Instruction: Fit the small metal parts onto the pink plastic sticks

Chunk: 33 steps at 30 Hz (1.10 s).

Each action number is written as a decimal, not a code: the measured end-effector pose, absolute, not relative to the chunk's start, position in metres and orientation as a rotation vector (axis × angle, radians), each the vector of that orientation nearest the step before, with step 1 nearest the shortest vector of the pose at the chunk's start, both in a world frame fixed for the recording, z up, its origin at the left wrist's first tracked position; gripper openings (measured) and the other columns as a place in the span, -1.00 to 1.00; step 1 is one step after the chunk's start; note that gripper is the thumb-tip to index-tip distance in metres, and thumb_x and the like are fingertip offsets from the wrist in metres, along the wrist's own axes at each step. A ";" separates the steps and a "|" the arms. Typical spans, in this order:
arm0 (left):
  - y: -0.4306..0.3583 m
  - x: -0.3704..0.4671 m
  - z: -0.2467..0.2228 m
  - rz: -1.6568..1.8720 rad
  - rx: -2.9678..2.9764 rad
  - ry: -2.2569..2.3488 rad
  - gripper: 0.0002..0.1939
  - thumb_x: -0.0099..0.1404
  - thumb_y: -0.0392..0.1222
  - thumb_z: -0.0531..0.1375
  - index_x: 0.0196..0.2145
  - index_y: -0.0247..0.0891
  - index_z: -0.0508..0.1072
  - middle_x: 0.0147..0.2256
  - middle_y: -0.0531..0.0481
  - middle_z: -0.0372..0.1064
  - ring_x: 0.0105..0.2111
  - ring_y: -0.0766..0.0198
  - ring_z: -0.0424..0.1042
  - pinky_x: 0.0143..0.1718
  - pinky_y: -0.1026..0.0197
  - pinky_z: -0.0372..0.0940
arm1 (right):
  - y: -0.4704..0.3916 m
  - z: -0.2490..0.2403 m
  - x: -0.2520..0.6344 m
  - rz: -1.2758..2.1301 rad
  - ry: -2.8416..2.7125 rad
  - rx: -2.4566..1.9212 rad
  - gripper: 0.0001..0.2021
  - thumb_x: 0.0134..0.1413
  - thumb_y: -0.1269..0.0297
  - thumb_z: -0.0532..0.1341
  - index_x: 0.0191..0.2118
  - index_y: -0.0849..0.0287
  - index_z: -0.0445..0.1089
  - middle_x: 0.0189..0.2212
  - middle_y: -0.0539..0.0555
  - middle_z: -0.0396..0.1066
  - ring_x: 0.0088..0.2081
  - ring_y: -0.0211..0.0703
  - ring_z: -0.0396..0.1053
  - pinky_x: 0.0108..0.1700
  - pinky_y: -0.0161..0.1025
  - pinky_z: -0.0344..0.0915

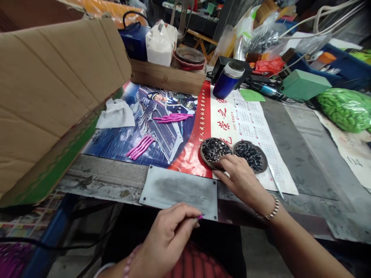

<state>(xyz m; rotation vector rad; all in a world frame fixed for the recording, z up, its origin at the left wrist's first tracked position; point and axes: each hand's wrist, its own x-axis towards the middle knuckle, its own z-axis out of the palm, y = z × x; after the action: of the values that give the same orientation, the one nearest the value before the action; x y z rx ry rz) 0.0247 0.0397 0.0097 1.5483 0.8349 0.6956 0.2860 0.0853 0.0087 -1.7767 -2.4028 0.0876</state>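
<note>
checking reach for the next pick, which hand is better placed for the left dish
Right, probably: the right hand is at the left dish; the left hand is farther off and pinching a pink piece.

"What is hidden?"
"Part of a magenta piece [200,217], by the left hand [171,231]; part of a bowl [203,159], by the right hand [241,178]."
"Cut off?"
"The cardboard box [66,77], at left."

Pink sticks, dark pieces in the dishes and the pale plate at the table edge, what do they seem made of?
Pink sticks: probably plastic or rubber, smooth with highlights. Dark pieces: possibly shiny metal, from bright glints. Pale plate: perhaps painted metal or plastic, matte with a dark smudge.
</note>
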 end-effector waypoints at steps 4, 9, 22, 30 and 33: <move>0.037 0.028 0.004 0.652 1.256 0.881 -0.81 0.44 -0.20 0.11 -0.14 -0.22 0.54 -0.37 0.01 0.52 -0.60 0.46 0.27 -0.52 0.40 0.22 | 0.079 0.019 0.286 0.162 -2.338 -1.701 -0.86 0.24 0.39 0.26 -0.36 0.21 0.33 -0.39 0.08 0.40 -0.31 -0.01 0.40 -0.24 -0.14 0.24; 0.031 0.037 0.003 0.784 0.988 0.913 -0.83 0.43 -0.12 0.18 -0.16 -0.19 0.55 -0.55 0.13 0.36 -0.62 0.46 0.27 -0.52 0.42 0.22 | 0.035 0.035 0.253 0.506 -2.032 -1.452 -0.93 0.28 0.40 0.24 -0.25 0.16 0.32 -0.40 -0.01 0.38 -0.38 -0.21 0.37 -0.32 -0.29 0.26; 0.023 0.046 0.006 0.798 0.642 0.883 -0.78 0.36 -0.06 0.29 -0.14 -0.24 0.58 -0.64 0.16 0.29 -0.64 0.50 0.22 -0.55 0.43 0.09 | 0.005 -0.002 0.200 0.356 -1.575 -1.259 -0.75 0.19 0.65 0.24 -0.13 0.16 0.43 -0.35 0.03 0.45 -0.31 -0.19 0.40 -0.22 -0.21 0.39; 0.023 0.050 0.018 0.743 0.422 0.846 -0.69 0.22 0.01 0.39 -0.24 -0.31 0.57 -0.69 0.15 0.29 -0.67 0.51 0.11 -0.58 0.42 -0.02 | -0.005 -0.006 0.212 -0.045 -1.863 -1.302 -0.73 0.23 0.63 0.19 -0.04 0.22 0.46 -0.22 0.15 0.58 -0.15 -0.10 0.55 -0.06 -0.14 0.52; 0.021 0.052 0.015 0.763 0.444 0.851 -0.70 0.23 0.01 0.39 -0.25 -0.30 0.57 -0.68 0.14 0.31 -0.67 0.51 0.12 -0.58 0.42 0.01 | -0.008 -0.004 0.207 0.001 -1.803 -1.409 -0.85 0.30 0.50 0.20 -0.10 0.18 0.46 -0.28 0.12 0.59 -0.20 -0.10 0.58 -0.08 -0.18 0.55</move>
<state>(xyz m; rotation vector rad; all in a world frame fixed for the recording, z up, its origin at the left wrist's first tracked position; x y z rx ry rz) 0.0517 0.0212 0.0148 0.4440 0.8514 0.7625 0.2068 -0.0076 -0.0044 -1.4091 -1.8034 0.0012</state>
